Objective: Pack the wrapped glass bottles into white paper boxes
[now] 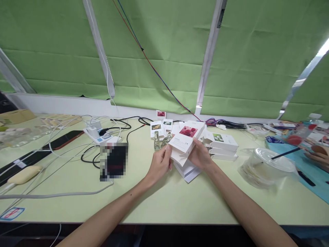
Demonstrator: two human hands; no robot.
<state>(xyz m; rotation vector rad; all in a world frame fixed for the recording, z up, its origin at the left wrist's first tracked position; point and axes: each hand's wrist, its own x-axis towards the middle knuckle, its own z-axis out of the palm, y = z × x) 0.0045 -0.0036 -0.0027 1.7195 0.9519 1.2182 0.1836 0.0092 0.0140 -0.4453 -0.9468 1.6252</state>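
Between my two hands is a white cardboard box [183, 141] printed with red roses, tilted, its near-end flaps standing open. My left hand [161, 160] pinches the flap end at the lower left. Around the right side of the box wraps my right hand [199, 154], its fingers partly hidden behind. Under the box lies a folded white carton [189, 171]. Small glass bottles [156, 140] stand just beyond my left hand. Behind them are white boxes with flower pictures [157, 127]. Right of my right hand, more white boxes [223, 143] are stacked.
A power strip [101, 135] with tangled cables and a pixelated dark object [115, 161] lie to the left. A lidded clear plastic cup [272, 163] with a black straw stands right. At the far right a co-worker's hand [318, 157] is over a blue mat [315, 185].
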